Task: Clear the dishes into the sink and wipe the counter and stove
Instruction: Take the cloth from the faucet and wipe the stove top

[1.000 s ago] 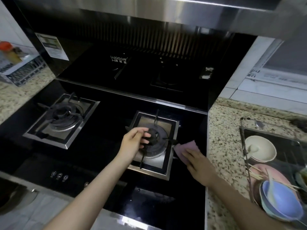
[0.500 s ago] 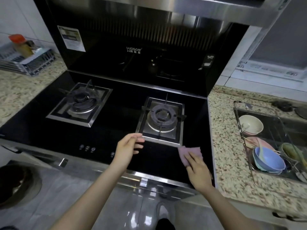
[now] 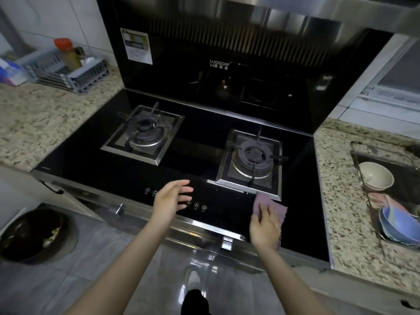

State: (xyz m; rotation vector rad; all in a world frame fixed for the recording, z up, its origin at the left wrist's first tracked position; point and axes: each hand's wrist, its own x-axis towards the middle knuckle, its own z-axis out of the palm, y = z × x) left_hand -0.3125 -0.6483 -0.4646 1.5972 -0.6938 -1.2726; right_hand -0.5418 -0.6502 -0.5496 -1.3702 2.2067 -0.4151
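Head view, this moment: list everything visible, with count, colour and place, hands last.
stove: one, black glass, centre, between two counter stretches
burners: two, dark rings in steel trays, left and right on the stove
touch controls: a row of small white icons on the front strip
range hood: one, black with steel top, behind the stove
cloth: one, purple, front right of the stove
counter: speckled beige, both sides
wire rack: one, grey, back left, holding a red-capped bottle
sink: one, right edge
bowls: several, cream, pink, blue, in the sink
bin: one, dark, on the floor at left
left hand: open, above the controls
right hand: flat on the cloth
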